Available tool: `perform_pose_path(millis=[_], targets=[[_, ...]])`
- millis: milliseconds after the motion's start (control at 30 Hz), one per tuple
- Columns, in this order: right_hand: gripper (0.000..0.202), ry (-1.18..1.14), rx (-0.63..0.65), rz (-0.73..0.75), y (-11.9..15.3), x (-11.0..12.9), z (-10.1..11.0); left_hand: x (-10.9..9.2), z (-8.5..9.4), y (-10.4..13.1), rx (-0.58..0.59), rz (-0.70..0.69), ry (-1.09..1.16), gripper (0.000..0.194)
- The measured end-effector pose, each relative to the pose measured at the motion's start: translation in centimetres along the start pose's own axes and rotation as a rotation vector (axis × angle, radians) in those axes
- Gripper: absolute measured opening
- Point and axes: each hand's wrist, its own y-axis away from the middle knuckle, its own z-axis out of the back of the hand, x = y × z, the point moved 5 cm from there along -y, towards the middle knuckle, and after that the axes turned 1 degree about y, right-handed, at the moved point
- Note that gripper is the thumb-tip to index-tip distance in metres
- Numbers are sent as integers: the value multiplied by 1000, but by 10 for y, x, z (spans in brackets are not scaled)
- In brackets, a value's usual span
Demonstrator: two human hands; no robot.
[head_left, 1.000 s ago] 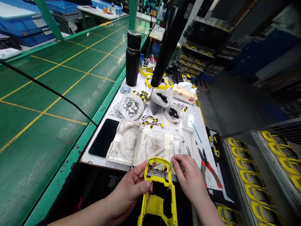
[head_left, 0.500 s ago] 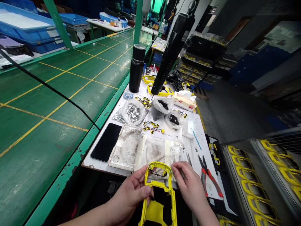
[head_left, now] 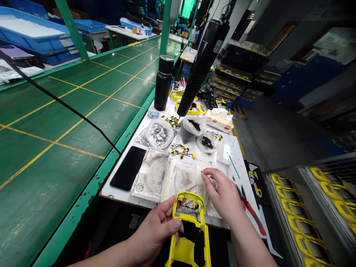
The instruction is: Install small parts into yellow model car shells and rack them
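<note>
My left hand (head_left: 158,226) is closed around the left side of a yellow plastic frame (head_left: 206,241), thumb on top. The frame is tilted up at the table's near edge. A thin dark piece with a yellow end (head_left: 196,205) lies across its rounded top opening. My right hand (head_left: 224,194) is off the frame, above the right part of a stained white cloth pad (head_left: 183,180). Its thumb and forefinger are pinched together, and whatever is between them cannot be made out. Red-handled pliers (head_left: 255,217) lie right of that hand, partly covered by the wrist.
Behind the pad stand bags of silvery pieces (head_left: 159,134) and black pieces (head_left: 206,142), with small yellow-black parts (head_left: 182,151) between. A black electric screwdriver (head_left: 196,74) hangs over the table. A phone (head_left: 128,168) lies left, near a black bottle (head_left: 162,85). Yellow frames (head_left: 294,207) fill racks at right.
My right hand has moved up and away from the frame's right edge to above the pad, covering the tweezers there. My left hand keeps the frame nearly in place; the view shifted slightly.
</note>
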Motion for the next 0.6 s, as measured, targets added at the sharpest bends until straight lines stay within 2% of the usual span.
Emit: perform_pose_path(millis=[233, 600], targets=[[16, 85, 117, 115, 2, -4, -25, -3, -2, 2, 39, -20, 3, 92], [12, 149, 136, 140, 10, -2, -27, 4, 3, 2, 7, 8, -20, 95]])
